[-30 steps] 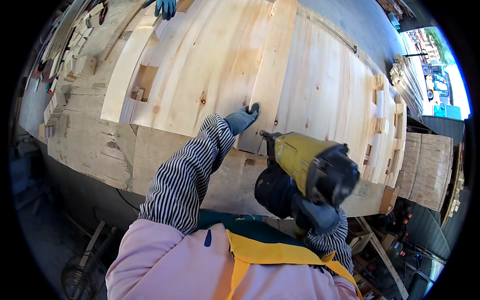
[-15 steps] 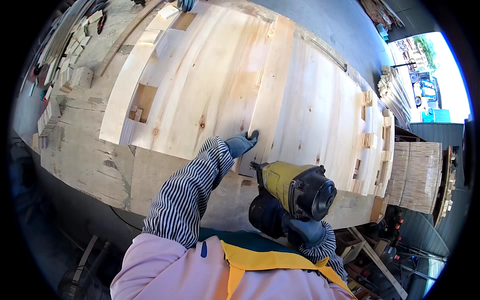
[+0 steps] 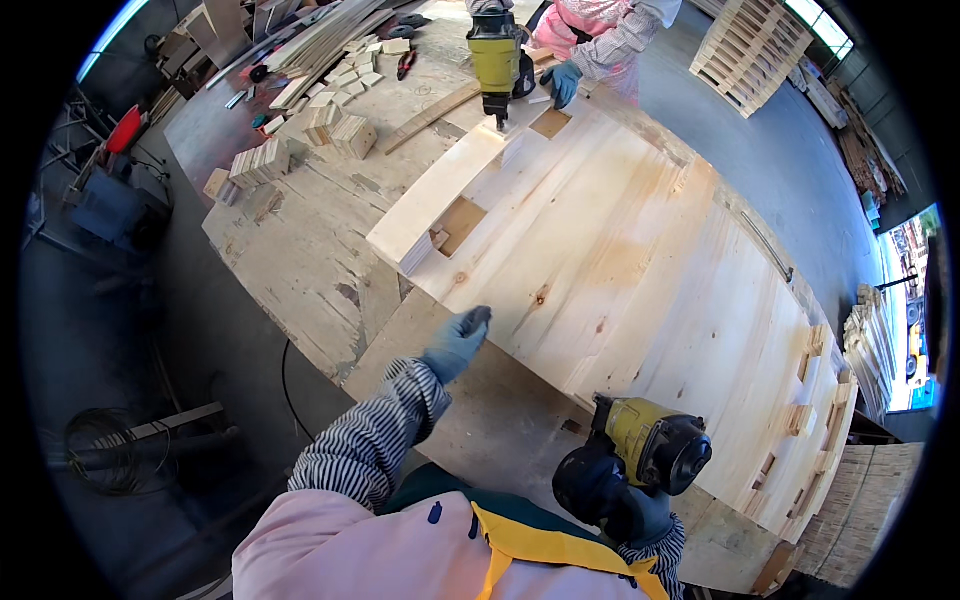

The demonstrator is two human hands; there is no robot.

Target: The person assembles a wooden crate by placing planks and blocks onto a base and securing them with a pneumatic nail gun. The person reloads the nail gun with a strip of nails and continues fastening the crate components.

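My right hand [image 3: 647, 514], gloved in blue, grips a yellow and black nail gun [image 3: 634, 432] at the near edge of a large pale wooden panel [image 3: 560, 270]. The gun's nose points at the panel's edge; whether they touch I cannot tell. My left hand [image 3: 457, 343], in a blue glove with dark fingertips, hovers by the panel's near left edge. Its fingers are curled together, and anything between them is hidden. A thick raised wooden strip [image 3: 440, 195] runs along the panel's left end.
Across the worktable [image 3: 300, 270], a person in pink stands another nail gun [image 3: 495, 65] on the strip's far end; their gloved hand [image 3: 563, 84] rests beside it. Wood blocks [image 3: 262, 162], red-handled pliers [image 3: 406, 65] and long slats [image 3: 340, 45] lie leftward. A pallet stack [image 3: 750, 50] stands far right.
My view has swung left, bringing the other person and their nail gun into sight. My left hand has left the panel's middle board and moved left. The nail gun stays in my right hand.
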